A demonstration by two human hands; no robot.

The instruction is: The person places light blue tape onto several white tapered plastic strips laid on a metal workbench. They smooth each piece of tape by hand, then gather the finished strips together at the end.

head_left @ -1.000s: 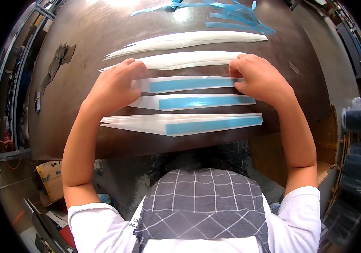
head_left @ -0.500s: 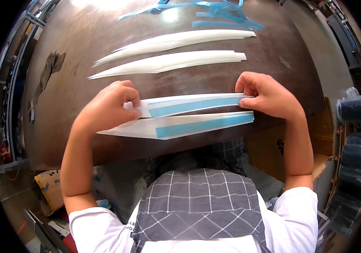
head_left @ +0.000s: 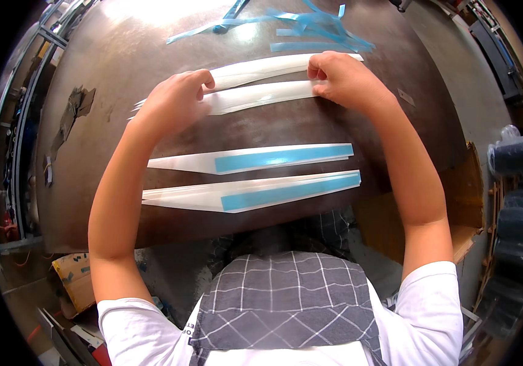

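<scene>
White strip [head_left: 264, 97] stretches between both hands [head_left: 179, 100].

Plastic-wrapped dark rolls [head_left: 521, 235] over on the right, near an open cardboard box [head_left: 461, 192] — and leftward, a metal rack [head_left: 20, 244] and dark flat scraps [head_left: 73, 113].

A grey, white-checked apron [head_left: 283, 283] covers a white shirt [head_left: 430, 305] – short-sleeved.
</scene>
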